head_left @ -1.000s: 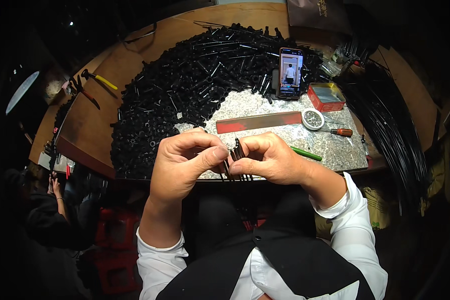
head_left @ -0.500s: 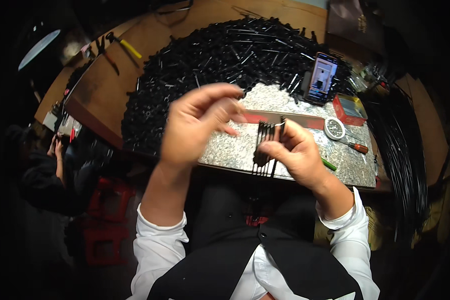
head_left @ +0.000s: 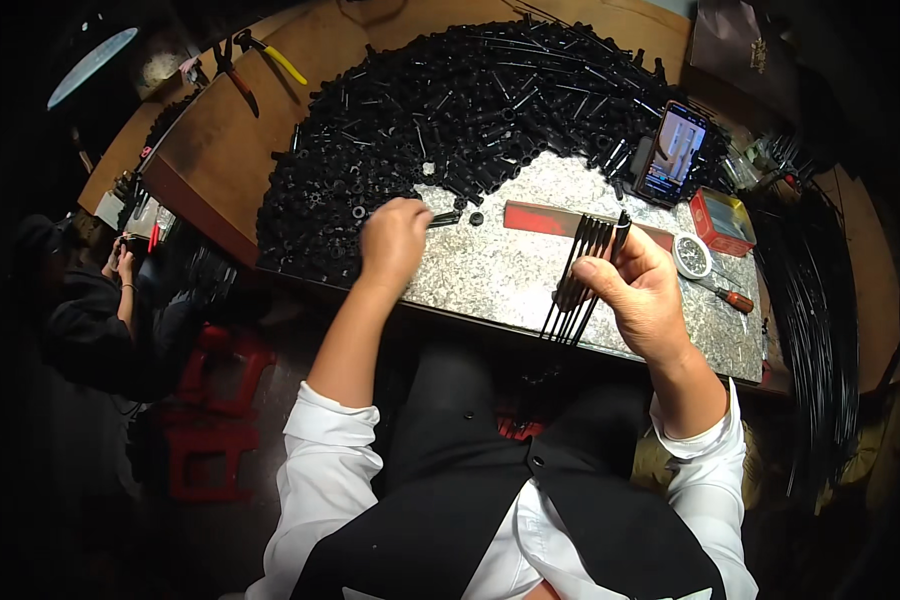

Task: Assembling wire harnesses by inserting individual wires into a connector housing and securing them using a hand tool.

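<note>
A row of thin black rods [head_left: 592, 238] is pinched between the thumb and fingers of my right hand [head_left: 642, 292], their lower ends fanning out toward the table's near edge. My left hand [head_left: 395, 240] is down at the near left edge of a big heap of small black tubular parts [head_left: 420, 120]. Its fingers are curled together, and what lies in them is hidden. By its fingertips lies a dark elongated piece [head_left: 444, 219], and next to that a small black round part [head_left: 476, 219].
A red-faced metal bar [head_left: 540, 219] lies behind the rods. Farther right are a propped phone [head_left: 672, 155], red tin [head_left: 722, 222], round white dish [head_left: 692, 256], screwdriver [head_left: 735, 299] and long black rods [head_left: 815, 330]. Pliers [head_left: 270, 55] lie far left; another person [head_left: 100, 310] sits beyond.
My left hand has gone from beside the rods, where its fingers were apart, down to the heap's edge. My right hand still holds the rods. The whole view has shifted slightly.
</note>
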{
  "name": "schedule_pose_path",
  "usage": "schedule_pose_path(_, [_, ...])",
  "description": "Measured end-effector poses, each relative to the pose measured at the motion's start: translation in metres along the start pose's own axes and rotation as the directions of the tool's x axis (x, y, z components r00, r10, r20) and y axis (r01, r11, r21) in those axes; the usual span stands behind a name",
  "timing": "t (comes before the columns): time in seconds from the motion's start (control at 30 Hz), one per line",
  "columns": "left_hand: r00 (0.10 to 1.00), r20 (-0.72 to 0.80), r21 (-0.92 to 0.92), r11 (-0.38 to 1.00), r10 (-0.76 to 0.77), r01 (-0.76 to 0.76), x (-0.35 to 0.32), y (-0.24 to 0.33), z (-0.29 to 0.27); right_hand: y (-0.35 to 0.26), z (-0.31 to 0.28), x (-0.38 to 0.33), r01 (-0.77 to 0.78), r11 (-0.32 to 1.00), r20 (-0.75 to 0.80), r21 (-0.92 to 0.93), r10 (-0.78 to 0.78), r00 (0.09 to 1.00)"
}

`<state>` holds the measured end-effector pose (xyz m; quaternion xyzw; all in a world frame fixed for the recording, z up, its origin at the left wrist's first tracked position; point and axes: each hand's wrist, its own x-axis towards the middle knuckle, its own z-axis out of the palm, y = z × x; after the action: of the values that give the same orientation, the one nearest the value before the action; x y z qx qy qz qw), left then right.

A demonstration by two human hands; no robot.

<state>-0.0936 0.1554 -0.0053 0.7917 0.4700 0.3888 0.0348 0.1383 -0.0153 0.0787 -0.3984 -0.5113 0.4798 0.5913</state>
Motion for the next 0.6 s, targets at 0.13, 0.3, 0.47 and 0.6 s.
schedule_pose_path(0.13, [0.984, 0.098, 0.014, 0.988, 0.151, -0.153, 0.001, 0.034, 0.024, -0.001, 0.0, -0.001, 0.019, 1.0, -0.014, -0.013, -0.019, 1.0])
schedule_pose_path(0.3, [0.959, 0.219, 0.166, 0.961, 0.182, -0.22, 0.005, 0.032, 0.053, -0.002, -0.004, -0.003, 0.011, 0.998, 0.004, -0.055, -0.011, 1.0])
schedule_pose_path(0.47, [0.953, 0.199, 0.121, 0.96, 0.227, -0.254, 0.004, 0.04, 0.047, 0.003, -0.01, -0.001, 0.042, 0.999, 0.016, 0.01, -0.042, 0.999])
schedule_pose_path(0.6, [0.976, 0.217, -0.815, 0.553, 0.011, 0.175, 0.013, 0.077, 0.018, 0.007, -0.014, 0.001, 0.052, 0.998, 0.044, 0.025, -0.053, 0.998])
